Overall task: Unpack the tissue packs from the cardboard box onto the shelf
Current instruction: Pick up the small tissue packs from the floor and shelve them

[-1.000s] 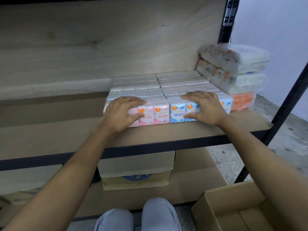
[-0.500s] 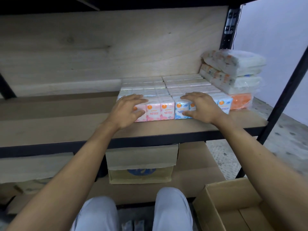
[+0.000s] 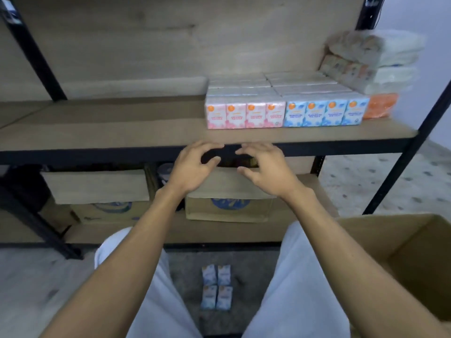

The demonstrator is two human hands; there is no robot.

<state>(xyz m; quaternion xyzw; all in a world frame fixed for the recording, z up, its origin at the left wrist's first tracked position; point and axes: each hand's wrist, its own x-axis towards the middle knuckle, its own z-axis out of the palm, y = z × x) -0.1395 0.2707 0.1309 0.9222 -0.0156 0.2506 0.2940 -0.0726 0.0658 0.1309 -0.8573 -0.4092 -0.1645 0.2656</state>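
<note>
Both hands are seen empty: the left hand (image 3: 192, 167) and the right hand (image 3: 264, 168) are held close together but apart, fingers loosely curled, in front of the dark front edge of the shelf (image 3: 122, 132), and nothing is touched by either. On the shelf, a row of pink tissue packs (image 3: 245, 115) is lined up flush beside a row of blue tissue packs (image 3: 325, 113), with further rows packed behind them. An orange pack (image 3: 380, 106) and a pile of soft wrapped bundles (image 3: 380, 67) are set at the right end. The cardboard box (image 3: 402, 240) stands open at the lower right. No packs are seen in the part of its inside that shows, though much of it is cut off by the frame edge. A small block of blue packs (image 3: 216, 290) lies on the floor between the person's knees. The step in hand is judged to be the gap between one placement and the next pick-up. For the next move, the hands would probably have to be lowered to the floor block, which would need to be pressed from both sides so that it is lifted as one. It could then be set on the bare shelf left of the pink row, or on top of the rows.
</note>
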